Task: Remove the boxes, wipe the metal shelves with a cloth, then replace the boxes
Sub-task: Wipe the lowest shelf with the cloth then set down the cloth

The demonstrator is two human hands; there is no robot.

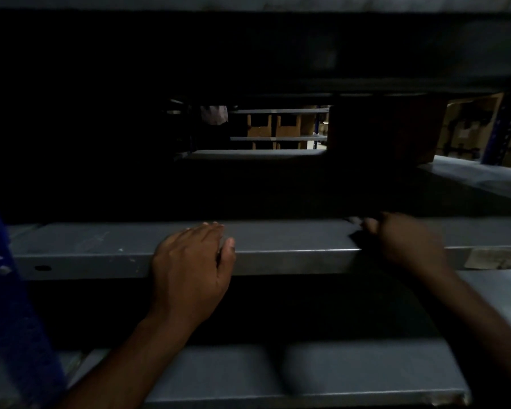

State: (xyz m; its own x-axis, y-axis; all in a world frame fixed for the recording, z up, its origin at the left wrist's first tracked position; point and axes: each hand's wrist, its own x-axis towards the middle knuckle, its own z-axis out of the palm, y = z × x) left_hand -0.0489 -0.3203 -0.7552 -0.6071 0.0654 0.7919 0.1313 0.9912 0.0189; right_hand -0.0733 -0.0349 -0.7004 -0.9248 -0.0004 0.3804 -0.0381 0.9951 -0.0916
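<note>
Both hands (189, 261) (407, 237) rest on the metal shelf's (101, 243) front edge.

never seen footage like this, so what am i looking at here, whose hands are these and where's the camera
The camera is worn on a person's head and looks forward and down, so these are that person's own hands. They face a dim grey metal shelf. The left hand rests flat on its front edge, holding nothing. The right hand is blurred; something dark, perhaps a cloth, sits at its fingers, but I cannot tell. A cardboard box stands further back, and a blue post is at left.
</note>
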